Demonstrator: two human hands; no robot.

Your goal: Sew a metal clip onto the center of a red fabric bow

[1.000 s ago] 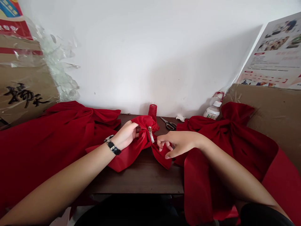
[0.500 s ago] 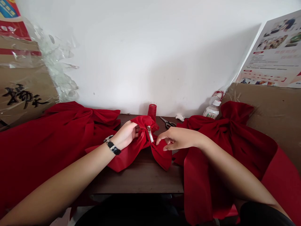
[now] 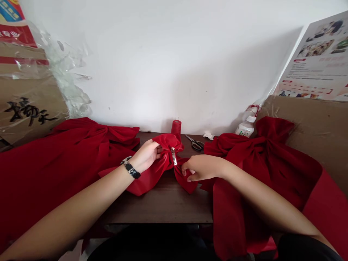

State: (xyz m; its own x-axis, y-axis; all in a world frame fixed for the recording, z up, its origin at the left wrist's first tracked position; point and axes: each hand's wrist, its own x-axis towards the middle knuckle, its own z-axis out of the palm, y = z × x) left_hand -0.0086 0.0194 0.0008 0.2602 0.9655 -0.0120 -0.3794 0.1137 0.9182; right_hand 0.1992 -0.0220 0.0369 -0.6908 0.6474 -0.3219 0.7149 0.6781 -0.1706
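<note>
A red fabric bow [image 3: 146,180] is held up over the dark table in front of me. My left hand [image 3: 148,154] grips its left upper loop, with the fingertips partly hidden behind the cloth. A silver metal hair clip [image 3: 174,156] lies across the gathered middle of the bow. At the bow's right tail, my right hand [image 3: 202,167] is curled with index finger and thumb close together. Whatever thin thing it pinches, perhaps thread, is too small to make out. Behind the bow stands a red thread spool [image 3: 176,127] with several pins or needles sticking up from its top.
Black-handled scissors [image 3: 196,143] and a crumpled white tissue [image 3: 208,135] lie near the wall. A white-capped bottle [image 3: 245,127] stands at the back right. Large red bows lie on the left [image 3: 92,132] and right [image 3: 268,159]. Cardboard boxes [image 3: 24,87] flank the table [image 3: 163,210].
My right hand has moved slightly down and left along the bow's right tail, uncovering the scissors' handles. My left hand keeps its hold; the bow has barely shifted.
</note>
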